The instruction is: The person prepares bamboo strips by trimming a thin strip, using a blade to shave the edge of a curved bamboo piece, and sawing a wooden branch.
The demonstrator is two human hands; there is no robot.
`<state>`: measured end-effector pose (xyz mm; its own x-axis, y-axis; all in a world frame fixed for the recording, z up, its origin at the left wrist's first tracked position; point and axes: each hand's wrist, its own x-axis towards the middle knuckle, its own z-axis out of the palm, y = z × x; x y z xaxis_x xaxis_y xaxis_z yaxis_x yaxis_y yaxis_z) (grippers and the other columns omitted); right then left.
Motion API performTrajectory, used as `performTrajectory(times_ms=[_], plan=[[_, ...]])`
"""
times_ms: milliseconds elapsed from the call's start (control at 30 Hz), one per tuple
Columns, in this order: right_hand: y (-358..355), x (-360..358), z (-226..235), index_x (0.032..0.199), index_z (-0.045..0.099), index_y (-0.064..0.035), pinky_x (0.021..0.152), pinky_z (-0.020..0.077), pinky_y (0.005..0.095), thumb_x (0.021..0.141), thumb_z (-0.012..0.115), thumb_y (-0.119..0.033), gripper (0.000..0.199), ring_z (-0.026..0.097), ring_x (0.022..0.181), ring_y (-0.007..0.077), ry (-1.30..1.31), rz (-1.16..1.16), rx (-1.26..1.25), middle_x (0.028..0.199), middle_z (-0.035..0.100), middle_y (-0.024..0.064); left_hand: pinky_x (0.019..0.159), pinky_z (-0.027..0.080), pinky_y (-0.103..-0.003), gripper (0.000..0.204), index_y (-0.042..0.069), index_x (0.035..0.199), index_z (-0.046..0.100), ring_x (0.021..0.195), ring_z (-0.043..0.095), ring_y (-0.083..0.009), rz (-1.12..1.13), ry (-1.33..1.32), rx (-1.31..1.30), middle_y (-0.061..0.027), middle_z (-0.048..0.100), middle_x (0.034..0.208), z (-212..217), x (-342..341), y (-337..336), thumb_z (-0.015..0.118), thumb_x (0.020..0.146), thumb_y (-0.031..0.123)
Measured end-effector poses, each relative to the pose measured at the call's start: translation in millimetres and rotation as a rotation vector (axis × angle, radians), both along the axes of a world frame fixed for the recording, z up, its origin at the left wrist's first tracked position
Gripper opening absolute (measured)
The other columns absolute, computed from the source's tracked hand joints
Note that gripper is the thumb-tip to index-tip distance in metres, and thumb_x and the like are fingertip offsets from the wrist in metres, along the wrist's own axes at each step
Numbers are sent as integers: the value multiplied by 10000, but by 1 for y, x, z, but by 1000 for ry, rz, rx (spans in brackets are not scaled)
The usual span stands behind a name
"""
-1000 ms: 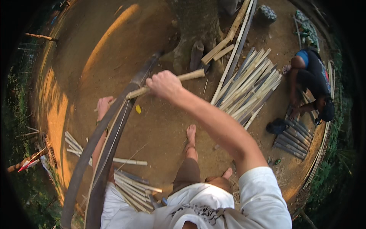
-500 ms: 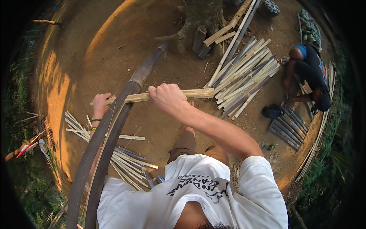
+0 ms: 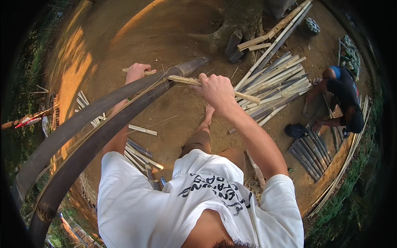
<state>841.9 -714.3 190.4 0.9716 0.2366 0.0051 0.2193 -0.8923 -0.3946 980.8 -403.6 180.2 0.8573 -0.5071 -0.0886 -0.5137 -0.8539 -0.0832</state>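
Observation:
A long dark bamboo pole, split lengthwise, slants from the lower left up to its far tip near the tree. Its upper half (image 3: 109, 99) and lower half (image 3: 99, 134) stand apart, with pale fibres along the split. A pale wooden stick (image 3: 180, 79) lies crosswise between the halves, close to where they meet. My right hand (image 3: 216, 89) is wrapped round the stick to the right of the pole, and its end juts out beyond my fist. On the other side, my left hand (image 3: 138, 72) grips the stick's left part; the upper half hides some of my left forearm.
Split bamboo strips (image 3: 277, 84) lie heaped at the right, with more strips (image 3: 140, 155) at lower left. A tree trunk (image 3: 244, 18) and a dark cut block (image 3: 234, 43) stand ahead. At far right another person (image 3: 345, 91) bends over dark bamboo pieces (image 3: 312, 153).
Both my hands have moved forward with the stick, farther along the pole toward its tip. The two halves now spread wider, and the pole slants lower to the left.

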Motion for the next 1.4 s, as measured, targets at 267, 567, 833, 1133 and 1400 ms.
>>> performTrajectory(times_ms=[267, 567, 833, 1133, 1400], plan=[[37, 9, -3, 890, 649, -21, 649, 557, 438, 923, 571, -548, 534, 705, 755, 350, 49, -4, 52, 762, 689, 187, 1117, 365, -445, 627, 22, 1485, 303, 1307, 485, -294, 751, -279, -1110, -119, 473, 1435, 20, -159, 131, 522, 1004, 360], [75, -51, -25, 1004, 728, -16, 812, 556, 453, 921, 465, -676, 715, 695, 978, 360, 308, 62, 33, 1002, 714, 216, 1115, 336, -557, 1020, -64, 1326, 475, 1240, 517, -377, 458, -1403, -1783, -280, 528, 1325, 320, -439, 63, 301, 867, 830], [123, -146, -106, 1091, 704, -40, 849, 563, 434, 854, 649, -560, 574, 687, 1034, 335, 525, 93, -48, 1080, 704, 203, 1092, 408, -539, 988, 61, 1425, 405, 1240, 524, -340, 908, -1470, -1842, -180, 491, 1370, 242, -507, 69, 337, 839, 854], [174, -241, -183, 990, 730, 2, 838, 570, 430, 809, 655, -242, 313, 706, 981, 345, 770, -80, 33, 1011, 717, 220, 1173, 295, -470, 1112, 103, 1503, 347, 1393, 384, -306, 997, -1747, -1499, -81, 332, 1559, 156, -605, 154, 337, 756, 927], [156, -200, -220, 897, 711, 41, 791, 567, 436, 764, 614, -198, 290, 712, 919, 359, 921, 227, -13, 920, 713, 249, 1156, 307, -500, 1086, 134, 1492, 385, 1382, 400, -290, 126, -648, -2007, -62, 373, 1533, 99, -625, 235, 283, 762, 933]])
